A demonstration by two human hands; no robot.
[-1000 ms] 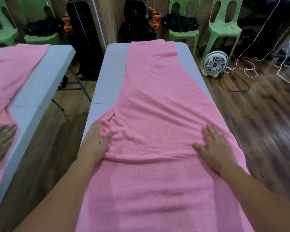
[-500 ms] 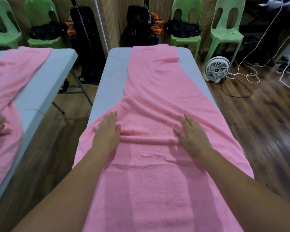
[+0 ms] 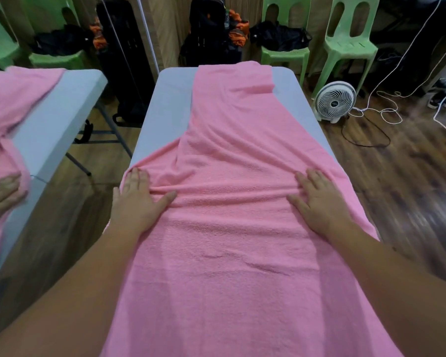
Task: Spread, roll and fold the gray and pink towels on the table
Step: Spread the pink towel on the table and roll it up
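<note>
- Pink towel (image 3: 232, 228) lies lengthwise down the grey bench (image 3: 165, 104), near end spread wide, far end narrower and folded over.
- Left hand (image 3: 137, 199) palm-down on the towel's left edge, at the bench side; fingers (image 3: 135, 180) straight and released, thumb angled inward, gripping nothing.
- Right hand (image 3: 319, 202) flat near the towel's right edge; fingers extended, slightly splayed, nothing grasped.
- A ridge of bunched cloth runs between the two hands.
- Both forearms reach forward from the near corners, bare.
- Fan (image 3: 335, 101) on the floor, right of the bench.
</note>
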